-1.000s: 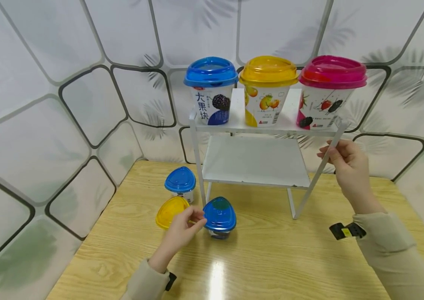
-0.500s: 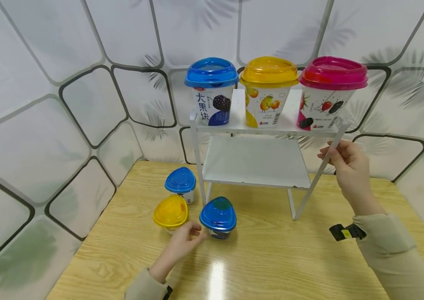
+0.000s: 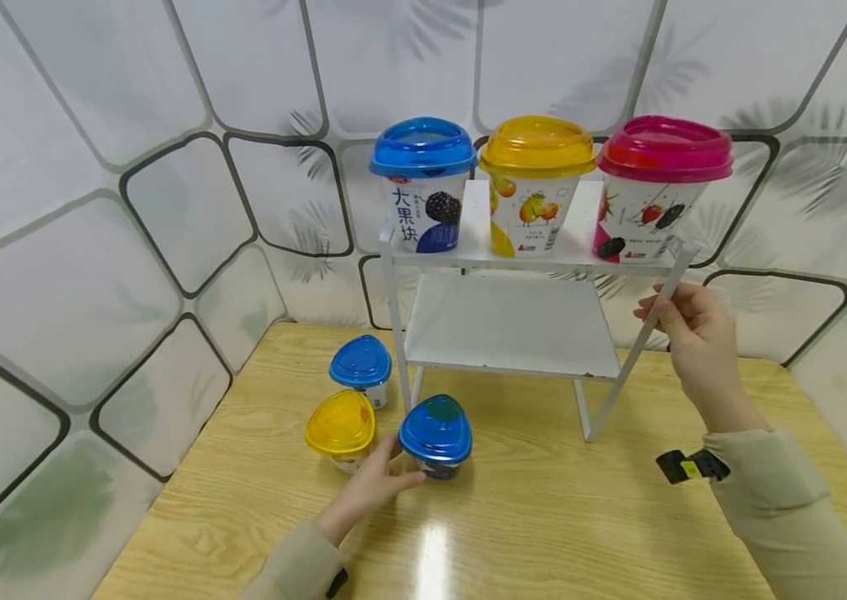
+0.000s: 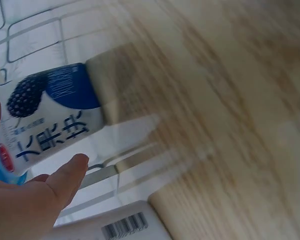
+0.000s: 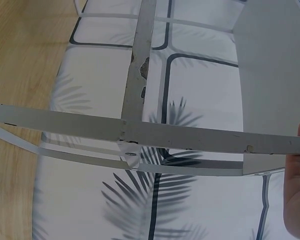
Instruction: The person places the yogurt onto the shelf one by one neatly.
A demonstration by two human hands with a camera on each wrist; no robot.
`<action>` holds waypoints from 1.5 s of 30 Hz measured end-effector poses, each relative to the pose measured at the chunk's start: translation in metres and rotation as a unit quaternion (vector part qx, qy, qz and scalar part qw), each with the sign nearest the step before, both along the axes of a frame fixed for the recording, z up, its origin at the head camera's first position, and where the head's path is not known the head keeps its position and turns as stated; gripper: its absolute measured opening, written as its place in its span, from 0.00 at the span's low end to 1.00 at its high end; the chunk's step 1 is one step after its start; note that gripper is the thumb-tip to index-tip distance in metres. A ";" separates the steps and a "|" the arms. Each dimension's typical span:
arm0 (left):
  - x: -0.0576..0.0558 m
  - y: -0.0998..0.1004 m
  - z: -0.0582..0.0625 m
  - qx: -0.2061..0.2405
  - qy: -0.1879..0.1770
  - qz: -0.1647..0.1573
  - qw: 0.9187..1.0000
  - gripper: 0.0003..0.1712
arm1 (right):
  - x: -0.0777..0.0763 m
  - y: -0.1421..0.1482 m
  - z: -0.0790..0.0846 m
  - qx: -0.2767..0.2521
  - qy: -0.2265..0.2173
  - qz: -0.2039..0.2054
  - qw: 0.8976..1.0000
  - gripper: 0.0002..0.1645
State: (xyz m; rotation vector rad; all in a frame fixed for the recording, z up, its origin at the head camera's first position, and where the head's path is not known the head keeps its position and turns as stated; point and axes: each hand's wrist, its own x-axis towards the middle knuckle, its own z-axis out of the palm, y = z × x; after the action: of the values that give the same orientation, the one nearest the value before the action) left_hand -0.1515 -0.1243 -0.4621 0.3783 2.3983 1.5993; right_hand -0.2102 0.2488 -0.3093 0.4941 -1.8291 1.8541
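Observation:
In the head view my left hand reaches beside a blue-lidded yogurt cup on the table, with thumb and fingers spread at its left side. The left wrist view shows this cup's blackberry label between the thumb and an extended finger; whether they touch it I cannot tell. A yellow-lidded cup stands just left of the hand, and another blue-lidded cup behind it. My right hand holds the right front leg of a white two-tier rack, thumb in front, fingers behind.
On the rack's top shelf stand a blue-lidded cup, a yellow-lidded cup and a pink-lidded cup. A patterned wall covering rises behind and left of the wooden table.
My left hand has come away from the yellow-lidded cup, which shifted slightly left, and moved right and nearer to the front blue-lidded cup, its fingers spreading. My right hand stays on the rack leg.

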 end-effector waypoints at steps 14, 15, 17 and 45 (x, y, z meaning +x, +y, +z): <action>-0.021 0.009 -0.017 0.038 0.021 -0.005 0.999 0.46 | 0.001 -0.001 0.000 -0.001 0.002 0.001 1.000 0.08; -0.022 0.010 -0.018 0.038 0.023 -0.005 0.999 0.46 | 0.001 -0.001 0.000 0.000 0.002 0.002 1.000 0.08; -0.025 0.011 -0.020 0.044 0.031 -0.011 0.998 0.47 | 0.001 -0.001 0.000 0.000 0.001 0.003 1.000 0.08; -0.042 0.036 -0.017 0.100 0.013 -0.042 0.994 0.48 | 0.001 -0.001 -0.001 0.006 -0.008 -0.013 1.000 0.08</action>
State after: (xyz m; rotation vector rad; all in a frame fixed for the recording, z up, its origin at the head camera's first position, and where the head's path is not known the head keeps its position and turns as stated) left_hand -0.1933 -0.0883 -0.4787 0.5314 2.2132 1.8123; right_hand -0.2097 0.2482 -0.3101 0.4578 -1.8504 1.8356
